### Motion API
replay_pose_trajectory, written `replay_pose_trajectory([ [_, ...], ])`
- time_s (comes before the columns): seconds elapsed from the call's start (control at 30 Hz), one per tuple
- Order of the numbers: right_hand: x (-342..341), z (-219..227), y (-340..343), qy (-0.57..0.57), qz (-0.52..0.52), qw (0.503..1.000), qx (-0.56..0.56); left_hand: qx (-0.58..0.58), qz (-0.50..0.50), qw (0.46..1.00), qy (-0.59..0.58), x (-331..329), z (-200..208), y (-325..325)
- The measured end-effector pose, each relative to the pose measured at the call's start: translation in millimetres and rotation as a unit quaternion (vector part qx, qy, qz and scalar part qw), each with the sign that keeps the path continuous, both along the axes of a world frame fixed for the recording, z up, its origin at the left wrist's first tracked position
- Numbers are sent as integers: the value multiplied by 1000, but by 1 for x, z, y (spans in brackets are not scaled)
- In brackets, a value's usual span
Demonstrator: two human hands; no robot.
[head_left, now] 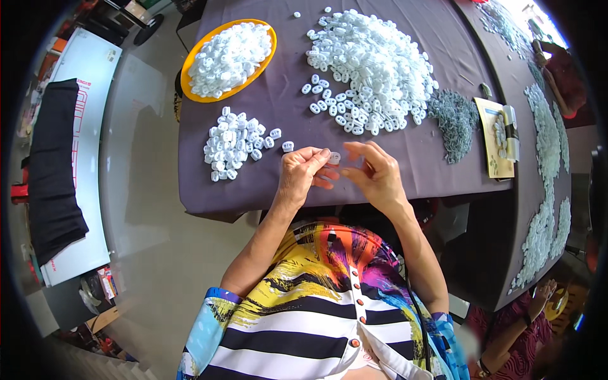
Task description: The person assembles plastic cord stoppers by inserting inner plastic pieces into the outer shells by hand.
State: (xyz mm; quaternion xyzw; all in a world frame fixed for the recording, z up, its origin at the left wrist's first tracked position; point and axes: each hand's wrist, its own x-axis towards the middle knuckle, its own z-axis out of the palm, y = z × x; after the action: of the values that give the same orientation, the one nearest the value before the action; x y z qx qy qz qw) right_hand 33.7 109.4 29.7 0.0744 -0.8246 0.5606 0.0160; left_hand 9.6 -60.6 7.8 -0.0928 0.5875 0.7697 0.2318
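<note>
1. White plastic piece (334, 157) sits pinched between left hand (303, 172) and right hand (377, 174), just below the big white pile (370, 66).
2. Fingertips of both hands are clamped on its edges.
3. It looks light, stiff and smooth, so gripping by the rim seems best.

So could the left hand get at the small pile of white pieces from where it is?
Probably yes: the left hand sits just right of the small pile, with only bare purple cloth and one stray piece between.
</note>
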Motion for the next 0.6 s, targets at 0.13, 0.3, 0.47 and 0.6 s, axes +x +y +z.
replay_pose_trajectory([
  [0.13,2,-15,-13,52,11,998,-22,0,-20,1000,14,5,-5,0],
  [0.3,6,-28,-15,59,10,998,-12,-2,-29,1000,8,9,-7,0],
  [0.47,4,-41,-14,72,-6,997,-4,-3,-16,1000,5,9,-13,5],
  [0.6,4,-45,-13,83,-5,996,19,1,-25,1000,18,5,-16,6],
])
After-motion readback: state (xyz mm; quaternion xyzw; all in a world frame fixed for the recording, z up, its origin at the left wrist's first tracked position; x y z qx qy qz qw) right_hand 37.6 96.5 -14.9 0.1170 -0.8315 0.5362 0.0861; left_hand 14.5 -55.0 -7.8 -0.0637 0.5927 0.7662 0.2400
